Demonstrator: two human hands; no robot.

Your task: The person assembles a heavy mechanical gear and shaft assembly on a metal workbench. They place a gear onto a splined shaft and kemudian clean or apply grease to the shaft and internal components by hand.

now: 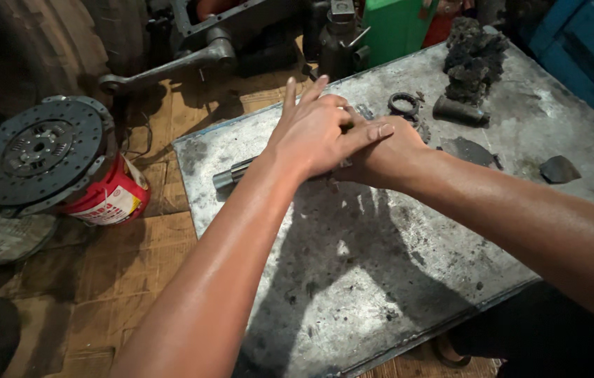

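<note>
A grey metal shaft (232,174) lies on a scuffed steel plate (353,273), its left end sticking out from under my hands. My right hand (389,155) is closed around the shaft near its middle. Over it lies my left hand (314,129), flat with fingers stretched, covering the right hand and the shaft's far part. The shaft's right end is hidden.
Behind my hands sit a dark metal ring (403,105), a short cylinder (459,112) and a lump of black grimy debris (475,56). A dark shard (559,169) lies right. A clutch disc (38,150) rests on a red bucket (111,199) left, over cardboard flooring.
</note>
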